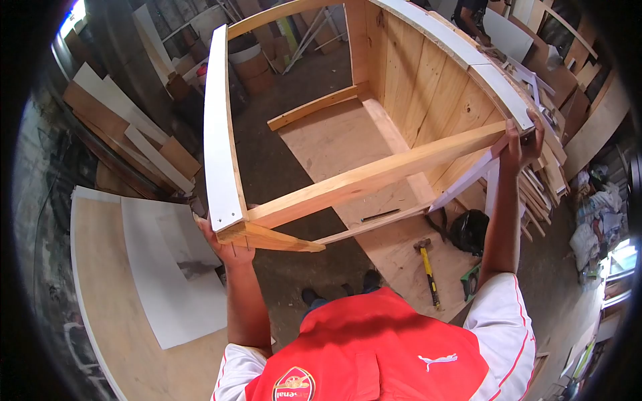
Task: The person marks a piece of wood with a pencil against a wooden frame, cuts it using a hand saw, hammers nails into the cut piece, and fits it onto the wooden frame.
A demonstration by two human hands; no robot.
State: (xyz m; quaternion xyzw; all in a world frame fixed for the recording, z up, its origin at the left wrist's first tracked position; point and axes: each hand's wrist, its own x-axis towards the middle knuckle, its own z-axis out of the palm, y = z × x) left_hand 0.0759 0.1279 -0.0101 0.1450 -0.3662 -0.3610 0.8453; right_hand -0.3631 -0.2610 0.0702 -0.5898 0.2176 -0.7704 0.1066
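A large wooden frame [381, 175] with white strips along its top edges and a plank-panelled side [428, 73] stands in front of me. My left hand [231, 248] grips its near left corner from below, beside nail points sticking out of the wood. At the near right corner, my right hand [518, 144] is wrapped round the end of the white-topped rail, fingers over the top. Between both hands runs a bare wooden crossbar. Below the frame, a yellow-handled hammer [429, 274] lies on a plywood sheet [394, 257].
A green-handled saw [470, 282] and a black bag [469, 232] lie near the hammer. White and tan boards [174, 267] lean at left. Stacked timber [535, 194] fills the right side. Another person [471, 20] is at the far right. A bucket [251, 67] stands behind.
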